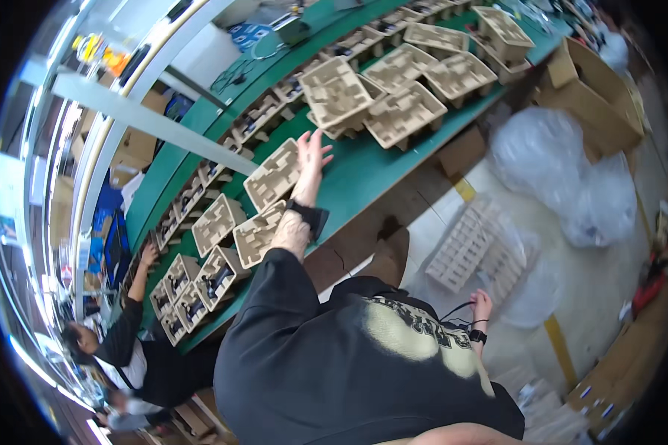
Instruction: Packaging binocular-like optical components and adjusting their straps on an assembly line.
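Black loose top, short wide sleeves ending near the elbow, big faded cream-yellow print with dark block lettering across the front, cloth creased. Left hand (309, 154) bare, fingers unadorned as far as visible; black band with a flat dark strap piece (309, 215) round the left wrist. Right hand (482, 305) bare, with a black watch-like band (478, 336) at the wrist plus a thin dark cord loop just above it. Forearms uncovered.

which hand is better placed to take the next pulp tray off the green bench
Left, most likely. The left hand is stretched out over the green bench, open, beside a pulp tray and just short of the tray stack. The right hand hangs low by the hip, away from the bench.
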`<state>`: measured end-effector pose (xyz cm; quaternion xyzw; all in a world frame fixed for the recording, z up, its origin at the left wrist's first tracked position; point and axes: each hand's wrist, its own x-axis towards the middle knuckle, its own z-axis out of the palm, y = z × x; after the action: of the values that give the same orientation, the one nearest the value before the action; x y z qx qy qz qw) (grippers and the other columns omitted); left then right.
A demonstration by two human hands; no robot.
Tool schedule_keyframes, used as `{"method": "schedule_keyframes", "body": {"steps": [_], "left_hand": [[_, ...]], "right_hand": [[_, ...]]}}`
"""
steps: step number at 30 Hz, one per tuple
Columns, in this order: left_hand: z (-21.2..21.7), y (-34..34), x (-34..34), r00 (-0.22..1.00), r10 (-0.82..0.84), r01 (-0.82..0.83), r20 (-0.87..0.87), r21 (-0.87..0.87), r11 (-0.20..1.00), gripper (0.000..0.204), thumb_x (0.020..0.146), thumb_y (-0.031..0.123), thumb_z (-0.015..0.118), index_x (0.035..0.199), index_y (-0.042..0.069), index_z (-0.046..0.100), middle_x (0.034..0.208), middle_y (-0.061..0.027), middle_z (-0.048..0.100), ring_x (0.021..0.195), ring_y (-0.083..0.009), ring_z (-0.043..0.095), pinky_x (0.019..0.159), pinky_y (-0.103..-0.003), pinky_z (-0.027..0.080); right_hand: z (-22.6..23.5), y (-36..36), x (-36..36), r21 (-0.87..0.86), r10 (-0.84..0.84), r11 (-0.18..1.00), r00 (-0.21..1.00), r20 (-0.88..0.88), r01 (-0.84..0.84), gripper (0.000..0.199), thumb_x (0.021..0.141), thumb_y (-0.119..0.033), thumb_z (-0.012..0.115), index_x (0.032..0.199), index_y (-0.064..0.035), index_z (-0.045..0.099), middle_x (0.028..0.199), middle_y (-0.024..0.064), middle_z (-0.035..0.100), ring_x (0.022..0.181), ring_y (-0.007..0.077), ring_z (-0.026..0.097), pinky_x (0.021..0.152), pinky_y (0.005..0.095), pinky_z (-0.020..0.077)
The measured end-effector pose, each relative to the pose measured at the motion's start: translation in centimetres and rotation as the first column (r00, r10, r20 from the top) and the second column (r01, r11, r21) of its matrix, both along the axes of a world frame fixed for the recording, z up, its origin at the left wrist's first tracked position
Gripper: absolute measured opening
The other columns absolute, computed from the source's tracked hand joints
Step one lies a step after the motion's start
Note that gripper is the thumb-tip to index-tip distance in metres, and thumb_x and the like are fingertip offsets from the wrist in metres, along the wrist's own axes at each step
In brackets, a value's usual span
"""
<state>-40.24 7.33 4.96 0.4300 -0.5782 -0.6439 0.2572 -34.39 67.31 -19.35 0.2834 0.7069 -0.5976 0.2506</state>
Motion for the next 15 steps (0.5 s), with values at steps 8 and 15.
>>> {"method": "schedule_keyframes", "body": {"steps": [8, 15], "left_hand": [[-1.0, -4.4, -2.1, 0.991, -0.107, 0.11, -0.075, 0.027, 0.994, 0.04, 0.088, 0.006, 0.042, 0.127, 0.002, 0.038, 0.102, -0.0176, 0.062, 0.058, -0.0228, 0.067, 0.047, -0.026, 0.056], [2.6, -1.2, 9.4, 0.968, 0.245, -0.235, -0.043, 0.166, 0.958, 0.045, 0.082, 0.005, 0.05, 0.126, 0.006, 0.043, 0.1, -0.009, 0.06, 0.057, -0.0142, 0.061, 0.051, -0.023, 0.053]], "right_hand": [[2.2, -15.4, -19.5, -0.099, 0.298, 0.938, 0.92, -0.255, -0.332, 0.027, 0.091, -0.013, 0.052, 0.114, -0.0003, 0.057, 0.096, 0.0119, 0.067, 0.084, 0.0185, 0.064, 0.074, 0.0282, 0.0526], [14.8, -30.2, -26.9, -0.151, 0.389, 0.844, 0.78, -0.491, -0.515, 0.028, 0.094, -0.01, 0.051, 0.119, 0.0009, 0.056, 0.101, 0.0114, 0.064, 0.094, 0.0195, 0.062, 0.086, 0.0302, 0.0507]]}}
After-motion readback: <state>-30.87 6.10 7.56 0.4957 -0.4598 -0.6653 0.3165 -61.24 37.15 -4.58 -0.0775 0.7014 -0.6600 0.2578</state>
